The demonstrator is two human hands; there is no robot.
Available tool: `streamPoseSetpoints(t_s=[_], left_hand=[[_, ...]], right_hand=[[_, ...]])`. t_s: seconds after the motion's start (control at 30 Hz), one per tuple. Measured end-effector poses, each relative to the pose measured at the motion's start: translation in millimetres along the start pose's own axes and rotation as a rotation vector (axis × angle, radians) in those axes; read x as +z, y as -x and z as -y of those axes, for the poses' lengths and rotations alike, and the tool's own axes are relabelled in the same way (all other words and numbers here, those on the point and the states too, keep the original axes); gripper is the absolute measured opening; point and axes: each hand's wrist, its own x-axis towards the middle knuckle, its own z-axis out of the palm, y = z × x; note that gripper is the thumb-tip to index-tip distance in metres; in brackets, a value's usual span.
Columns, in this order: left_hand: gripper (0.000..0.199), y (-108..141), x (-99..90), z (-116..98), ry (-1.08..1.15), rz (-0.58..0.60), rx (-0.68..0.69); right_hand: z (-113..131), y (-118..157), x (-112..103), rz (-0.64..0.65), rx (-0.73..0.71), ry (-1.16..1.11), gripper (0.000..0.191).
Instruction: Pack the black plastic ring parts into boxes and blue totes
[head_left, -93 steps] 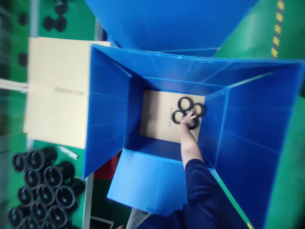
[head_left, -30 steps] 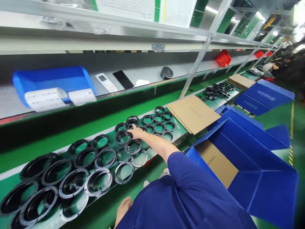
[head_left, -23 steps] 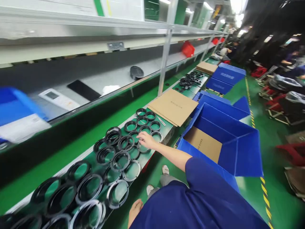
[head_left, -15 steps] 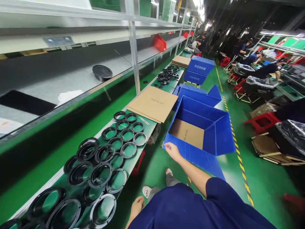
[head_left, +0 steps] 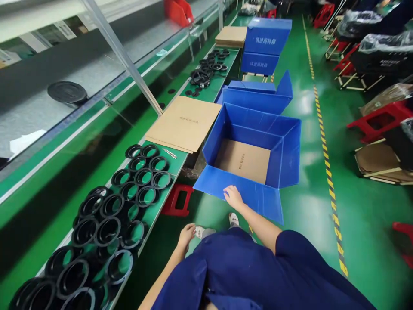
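Note:
My right hand (head_left: 233, 197) rests at the near flap of an open blue box (head_left: 241, 189), fingers bent over the flap's surface. A brown cardboard sheet (head_left: 247, 160) lies flat on the bottom of this box. Lower and to the left, my left hand (head_left: 187, 236) hangs beside the bench edge with its fingers loosely curled; whether it holds anything does not show. Several black rings (head_left: 112, 205) cover the near part of the green bench (head_left: 173, 163). Beyond them lie brown cardboard sheets (head_left: 185, 122), with metal tweezers (head_left: 170, 153) on the near side.
Red stools stand under the bench (head_left: 178, 200) and across the aisle (head_left: 380, 118). More blue boxes (head_left: 263, 41) are ahead. A slanted metal post (head_left: 125, 60) rises left of the cardboard. Black parts (head_left: 206, 71) lie farther along the bench.
The view has tilted down and moved closer to the blue box. My right hand has shifted from the flap's left corner toward its middle. My left hand has come up further into view.

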Motion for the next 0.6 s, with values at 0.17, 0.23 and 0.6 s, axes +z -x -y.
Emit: streamPoseSetpoints(t_s=[0.17,0.23,0.6], left_hand=[[0.031,5.7,41.8,-33.4,0.080,-0.032,0.028],[0.035,6.4,49.7,-46.8,0.110,-0.047,0.080],[0.051,-67.0,20.6,-163.7,0.200,-0.270,0.438]], right_hand=[[-53.6,-24.4,-45.0,0.082,0.034,0.101,0.032],[-69.4,-44.9,-59.7,0.107,0.056,0.140,0.035],[-85.9,-188.2,-43.1,0.299,0.207,0.224,0.037]])
